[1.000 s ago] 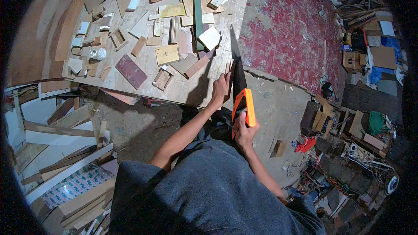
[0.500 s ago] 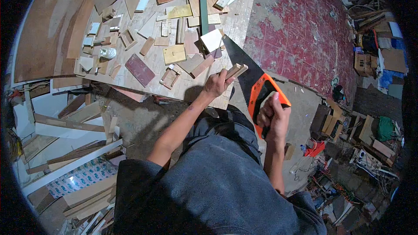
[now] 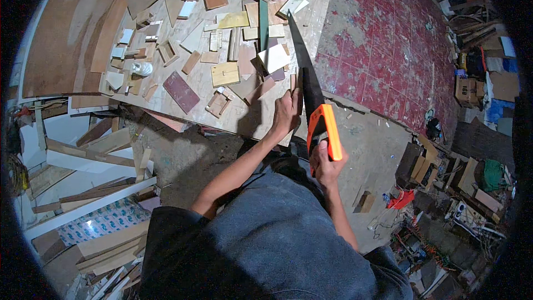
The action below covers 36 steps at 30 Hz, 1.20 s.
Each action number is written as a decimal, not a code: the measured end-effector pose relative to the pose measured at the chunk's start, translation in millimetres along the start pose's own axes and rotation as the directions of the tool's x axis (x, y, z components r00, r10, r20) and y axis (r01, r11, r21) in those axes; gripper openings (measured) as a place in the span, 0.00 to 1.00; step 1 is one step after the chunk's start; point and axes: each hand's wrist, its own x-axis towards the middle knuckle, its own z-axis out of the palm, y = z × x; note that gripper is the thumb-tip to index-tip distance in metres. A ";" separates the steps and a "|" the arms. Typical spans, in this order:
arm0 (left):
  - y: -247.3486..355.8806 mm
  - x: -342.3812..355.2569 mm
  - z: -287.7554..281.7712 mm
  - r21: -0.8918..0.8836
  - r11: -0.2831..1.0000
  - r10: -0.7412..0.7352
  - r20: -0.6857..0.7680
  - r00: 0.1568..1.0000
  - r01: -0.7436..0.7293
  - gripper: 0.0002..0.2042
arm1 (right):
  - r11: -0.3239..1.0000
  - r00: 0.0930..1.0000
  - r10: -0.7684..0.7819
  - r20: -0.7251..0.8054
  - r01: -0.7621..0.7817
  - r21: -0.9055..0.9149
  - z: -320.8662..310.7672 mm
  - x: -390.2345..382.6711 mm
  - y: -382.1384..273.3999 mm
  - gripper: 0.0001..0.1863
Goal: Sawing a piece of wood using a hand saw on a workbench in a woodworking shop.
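Note:
My right hand [image 3: 327,165] grips the orange and black handle of a handsaw [image 3: 314,90]. Its dark blade points away from me, over the right edge of the worktable [image 3: 156,82]. Close on the blade's left, my left hand [image 3: 285,114] is closed around a small wooden strip [image 3: 293,82] near the table's front right corner. The strip's far end sticks out beyond my fingers. Whether the saw teeth touch the wood, I cannot tell. A white-faced block [image 3: 274,58] lies just past my left hand.
Several wood offcuts, such as a dark red board [image 3: 181,90], a yellowish block [image 3: 225,74] and a small wooden frame [image 3: 219,103], cover the table. Scrap boards [image 3: 89,153] pile up at the left. To the right are a worn red floor [image 3: 377,50] and cluttered timber [image 3: 427,161].
The saw has swung from a slant to nearly straight ahead, its blade now beside the strip. My left hand has moved right and turned the strip to point away from me.

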 end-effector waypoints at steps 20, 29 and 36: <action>-15.1 -57.9 -84.0 -0.464 0.841 -0.214 0.185 0.959 0.277 0.18 | 0.758 0.901 -0.422 0.101 0.412 -0.505 -16.7 56.7 100.2 0.10; 61.4 -71.2 -126.2 -0.508 0.833 -0.183 0.124 0.975 0.221 0.18 | 0.693 0.841 -0.459 0.287 0.541 -0.476 26.2 70.9 190.3 0.10; 75.4 -79.9 -156.7 -0.455 0.870 -0.173 0.086 0.981 0.193 0.22 | 0.614 0.909 -0.164 0.382 0.397 -0.682 38.6 75.6 245.6 0.15</action>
